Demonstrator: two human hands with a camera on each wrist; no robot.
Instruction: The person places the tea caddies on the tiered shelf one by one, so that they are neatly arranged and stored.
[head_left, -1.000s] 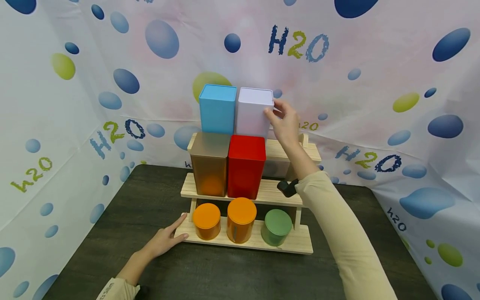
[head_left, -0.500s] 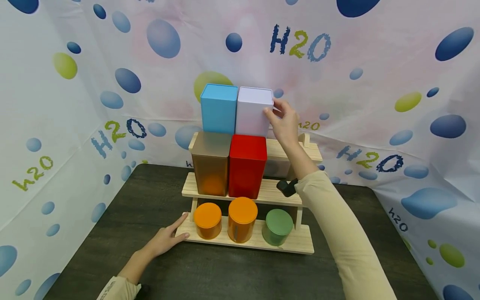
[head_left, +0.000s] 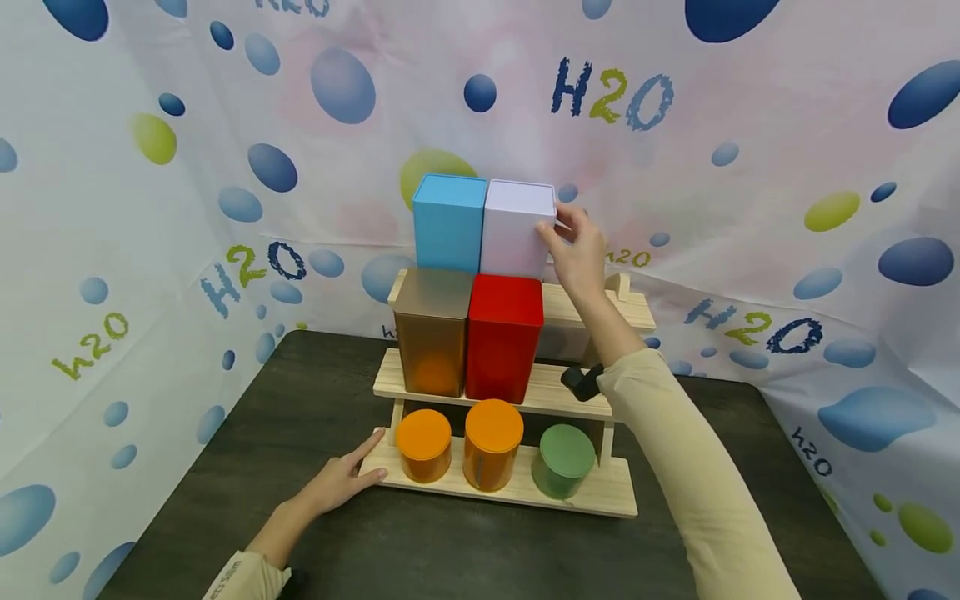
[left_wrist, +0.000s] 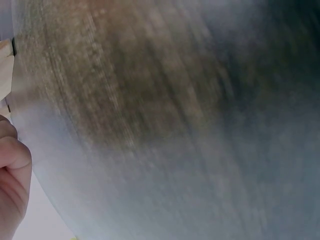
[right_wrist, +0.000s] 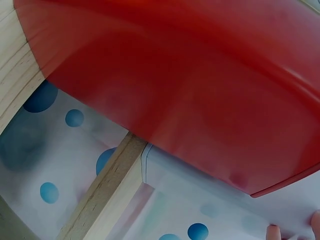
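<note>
On the top tier of a stepped wooden shelf (head_left: 386, 383), a pale lavender box (head_left: 517, 233) stands upright beside a light blue box (head_left: 448, 223). My right hand (head_left: 581, 254) grips the lavender box's right side, thumb on its front and fingers round toward the back. My left hand (head_left: 330, 483) holds the left end of the bottom tier, thumb at the front corner and index finger toward the rear corner. In the right wrist view a red box (right_wrist: 165, 85) fills the upper part, and only fingertips show at lower right. The left wrist view is mostly blurred tabletop.
A bronze box (head_left: 431, 333) and the red box stand on the middle tier. Below them are a short orange canister (head_left: 423, 446), a taller orange canister (head_left: 492, 446) and a green canister (head_left: 562, 462). A dark tabletop (head_left: 450, 554) supports the shelf; a dotted curtain (head_left: 750, 208) hangs behind.
The lavender box has shifted slightly left, narrowing its gap to the blue box, with my right hand on it. The head view has swung a little. My left hand stays on the shelf.
</note>
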